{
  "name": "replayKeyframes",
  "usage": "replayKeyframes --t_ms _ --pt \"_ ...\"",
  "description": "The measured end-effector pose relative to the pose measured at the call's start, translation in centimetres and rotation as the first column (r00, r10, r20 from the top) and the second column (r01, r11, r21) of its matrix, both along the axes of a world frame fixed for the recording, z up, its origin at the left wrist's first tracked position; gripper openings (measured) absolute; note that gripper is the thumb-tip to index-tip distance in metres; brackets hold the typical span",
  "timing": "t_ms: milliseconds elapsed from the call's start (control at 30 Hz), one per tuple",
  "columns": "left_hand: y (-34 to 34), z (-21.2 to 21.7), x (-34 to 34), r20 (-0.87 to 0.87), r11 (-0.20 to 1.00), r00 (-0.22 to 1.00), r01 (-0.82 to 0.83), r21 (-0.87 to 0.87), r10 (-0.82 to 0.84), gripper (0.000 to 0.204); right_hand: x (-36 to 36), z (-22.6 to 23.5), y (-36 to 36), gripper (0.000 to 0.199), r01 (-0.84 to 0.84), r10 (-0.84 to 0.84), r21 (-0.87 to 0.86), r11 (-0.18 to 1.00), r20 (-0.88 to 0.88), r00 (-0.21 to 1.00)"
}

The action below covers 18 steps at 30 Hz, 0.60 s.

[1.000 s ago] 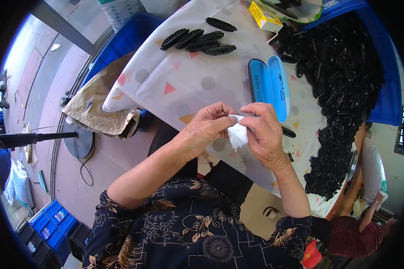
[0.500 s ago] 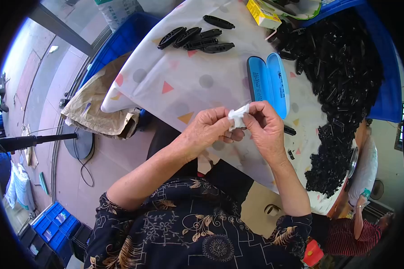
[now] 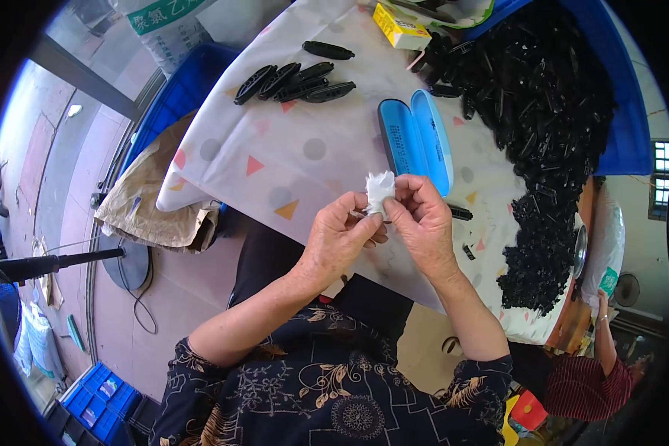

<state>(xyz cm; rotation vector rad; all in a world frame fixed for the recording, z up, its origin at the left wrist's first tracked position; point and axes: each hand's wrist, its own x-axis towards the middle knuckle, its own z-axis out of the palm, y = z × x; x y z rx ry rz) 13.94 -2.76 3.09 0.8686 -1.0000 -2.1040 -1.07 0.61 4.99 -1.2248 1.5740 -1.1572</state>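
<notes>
Between my two hands is a crumpled white tissue (image 3: 380, 190), its ragged upper edge sticking up above the fingers. My left hand (image 3: 336, 232) pinches its lower left side with thumb and fingers. From the other side, my right hand (image 3: 426, 227) grips it between thumb and curled forefinger. Just beyond the hands, an open glasses case (image 3: 432, 137) with a bright blue inside lies on the patterned tablecloth (image 3: 230, 141). Whether anything is wrapped in the tissue is hidden.
Several black oval plastic parts (image 3: 293, 82) lie at the table's far left. A large heap of black pieces (image 3: 543, 111) spreads along the right, spilling from a blue crate (image 3: 632, 97). A yellow box (image 3: 401, 28) stands at the back. Another person (image 3: 591, 379) is at lower right.
The tissue has been opened out somewhat and now stands taller between my fingers. The table and the things on it have shifted slightly left in view.
</notes>
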Motion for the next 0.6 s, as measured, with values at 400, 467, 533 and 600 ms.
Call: replayKeyframes --t_ms 400,467,533,600 --pt "0.2 0.7 1.0 0.047 0.998 0.999 0.01 -0.07 -0.007 0.015 -0.9 4.0 1.9 0.033 -0.409 0.037 -0.285 0.867 -0.782 0.622" --pt "0.4 1.0 1.1 0.173 0.98 0.985 0.062 -0.187 -0.029 0.013 -0.8 3.5 1.7 0.035 -0.404 0.007 -0.305 0.863 -0.791 0.612" --pt "0.5 0.6 1.2 0.163 0.979 0.986 0.057 -0.195 -0.025 0.012 -0.9 3.2 1.5 0.035 -0.414 0.002 -0.309 0.856 -0.799 0.601" --pt "0.6 0.1 1.3 0.153 0.978 0.988 0.051 -0.201 -0.02 0.011 -0.9 3.0 1.5 0.034 -0.414 0.005 -0.313 0.855 -0.793 0.609"
